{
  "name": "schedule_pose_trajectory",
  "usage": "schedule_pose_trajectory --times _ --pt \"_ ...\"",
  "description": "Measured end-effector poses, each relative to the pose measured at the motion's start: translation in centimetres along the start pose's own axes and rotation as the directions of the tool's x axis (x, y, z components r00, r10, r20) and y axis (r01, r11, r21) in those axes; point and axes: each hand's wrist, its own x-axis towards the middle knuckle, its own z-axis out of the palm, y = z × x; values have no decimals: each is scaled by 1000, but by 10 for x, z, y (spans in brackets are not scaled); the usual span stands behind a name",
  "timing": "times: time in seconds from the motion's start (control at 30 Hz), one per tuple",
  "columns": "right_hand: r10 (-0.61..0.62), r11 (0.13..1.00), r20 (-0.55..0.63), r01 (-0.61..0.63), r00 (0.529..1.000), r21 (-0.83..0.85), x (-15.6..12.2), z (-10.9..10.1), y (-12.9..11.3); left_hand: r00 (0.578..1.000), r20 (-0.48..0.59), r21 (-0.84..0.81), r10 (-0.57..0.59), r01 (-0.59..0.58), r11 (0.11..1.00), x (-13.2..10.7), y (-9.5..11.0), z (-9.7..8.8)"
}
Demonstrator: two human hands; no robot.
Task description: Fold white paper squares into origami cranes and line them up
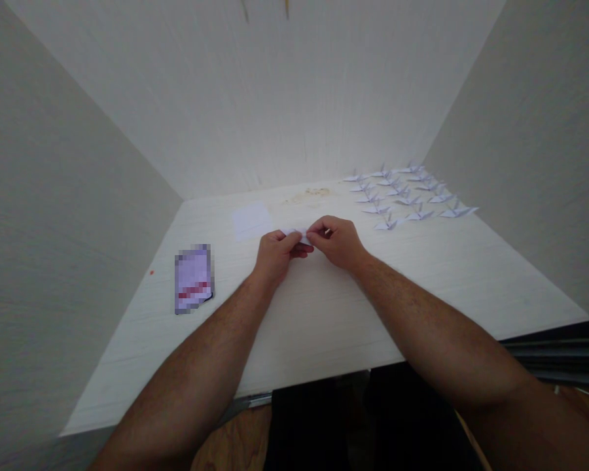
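Over the middle of the white table, a small folded piece of white paper [304, 239] is held between both hands. My left hand [279, 252] is closed on its left part, thumb on top and fingers underneath. The fingertips of my right hand [336, 241] pinch its right end. Fingers cover much of the paper, so its exact folded shape is hidden. Flat on the table, behind and to the left of my left hand, lie white paper sheets [251, 221]. To the right, several folded white paper cranes [398, 192] stand in rows.
A blurred-out phone-like rectangle [194, 278] lies on the left of the table [324, 327]. Near the left edge is a small orange spot [152, 272]. Walls enclose the table at the back and both sides. Brownish marks [317, 192] show near the back wall.
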Motion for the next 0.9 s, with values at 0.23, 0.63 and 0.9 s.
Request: schedule_pose_trajectory --times 0.23,0.63,0.9 --pt "68 997 23 -68 997 41 0 0 -2 1000 -3 3 6 -6 1000 -1 1 2" --pt "160 980 39 -163 986 115 1 0 -2 993 -20 129 112 -109 986 0 -5 -2" --pt "188 976 45 -192 981 106 3 0 0 977 -25 304 210 -193 933 -1 -3 -4"
